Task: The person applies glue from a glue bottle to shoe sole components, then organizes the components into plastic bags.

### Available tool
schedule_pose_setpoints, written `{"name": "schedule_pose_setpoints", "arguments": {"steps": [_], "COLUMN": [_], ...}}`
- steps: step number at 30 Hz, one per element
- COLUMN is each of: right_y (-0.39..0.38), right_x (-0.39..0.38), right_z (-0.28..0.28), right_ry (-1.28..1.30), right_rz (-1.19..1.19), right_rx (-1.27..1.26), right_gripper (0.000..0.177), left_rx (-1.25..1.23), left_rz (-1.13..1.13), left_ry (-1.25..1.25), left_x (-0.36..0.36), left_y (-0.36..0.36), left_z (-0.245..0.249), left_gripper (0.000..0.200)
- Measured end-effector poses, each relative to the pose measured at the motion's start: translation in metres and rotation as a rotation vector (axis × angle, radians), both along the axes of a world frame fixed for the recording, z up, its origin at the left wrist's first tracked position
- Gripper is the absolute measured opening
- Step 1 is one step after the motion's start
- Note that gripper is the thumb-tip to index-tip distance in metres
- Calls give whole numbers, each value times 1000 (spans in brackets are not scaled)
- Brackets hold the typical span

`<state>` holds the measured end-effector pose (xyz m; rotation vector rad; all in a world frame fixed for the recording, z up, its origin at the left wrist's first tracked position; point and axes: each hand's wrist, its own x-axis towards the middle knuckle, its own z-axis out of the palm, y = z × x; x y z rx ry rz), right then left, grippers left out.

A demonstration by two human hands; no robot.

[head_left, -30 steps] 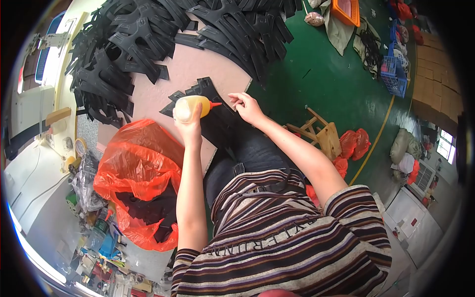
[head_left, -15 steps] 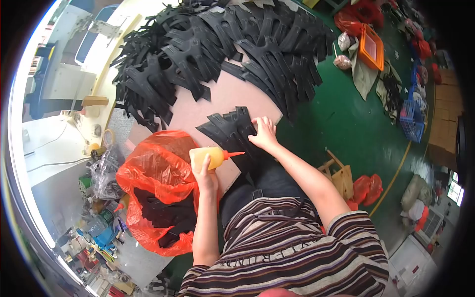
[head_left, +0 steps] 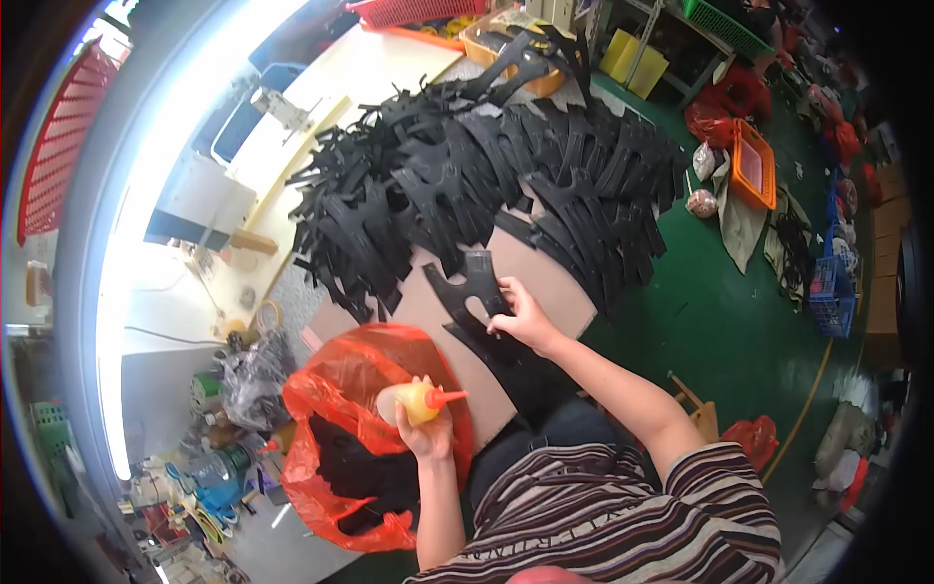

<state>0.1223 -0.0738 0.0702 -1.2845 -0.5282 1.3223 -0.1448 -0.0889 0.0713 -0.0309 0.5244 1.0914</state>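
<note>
My left hand (head_left: 426, 435) is wrapped round a yellow glue-like bottle (head_left: 412, 402), whose red pointed nozzle aims to the right. Beside it lies an open red plastic bag (head_left: 370, 356) with black cloth (head_left: 365, 477) inside. My right hand (head_left: 522, 319) pinches the right side of a black forked piece (head_left: 469, 294) with a U-shaped gap. Under and below that piece, more black material (head_left: 516, 380) lies at the near edge of the pinkish board (head_left: 552, 266). Many similar black pieces (head_left: 438, 185) are heaped over the far part of the board.
An orange basket (head_left: 753, 165) and a blue crate (head_left: 832, 297) stand on the green floor to the right. A wooden stool (head_left: 704, 420) is near my right elbow. At the left are a pale workbench (head_left: 180, 311), clear plastic bags (head_left: 255, 380) and assorted small items.
The view has shifted, showing more of the far side. A forked black piece is now apart from the near bunch, in my right hand's fingers. The bottle is still in my left hand.
</note>
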Motion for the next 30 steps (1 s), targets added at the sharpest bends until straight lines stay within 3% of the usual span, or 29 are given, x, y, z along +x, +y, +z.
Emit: {"name": "schedule_pose_setpoints", "arguments": {"steps": [4, 6, 7, 8, 10, 12, 16, 18, 24, 25, 30], "right_y": [112, 151, 158, 153, 124, 62, -55, -92, -128, -124, -105], "right_x": [-7, -7, -10, -11, -5, 3, 14, 15, -11, -13, -24], "right_z": [-19, -36, -40, -46, -55, -56, -88, -104, -110, -109, -99], "right_ry": [-93, -611, -734, -693, -638, -618, -752, -919, -1059, -1022, -1071], "right_rz": [12, -17, -124, -156, -145, -23, 87, 47, -16, 36, 65], "right_rx": [236, 237, 197, 134, 286, 180, -62, -60, -302, -360, -396], "right_gripper": [67, 74, 78, 73, 61, 48, 40, 41, 64, 81, 94], "left_rx": [33, 53, 64, 63, 52, 40, -5, -48, -85, -88, -79], "left_rz": [-31, -45, -50, -43, -24, -28, -26, -46, -121, -130, -130], "left_ry": [-21, -24, -25, -30, -51, -36, -48, -63, -114, -124, -91], "left_x": [8, 11, 13, 13, 14, 9, 16, 20, 35, 37, 45], "left_y": [11, 18, 23, 26, 28, 28, 21, 18, 13, 13, 9], "left_z": [13, 15, 16, 19, 23, 13, 13, 9, 2, 3, 14], "left_gripper": [59, 56, 54, 54, 53, 54, 52, 51, 53, 54, 58]}}
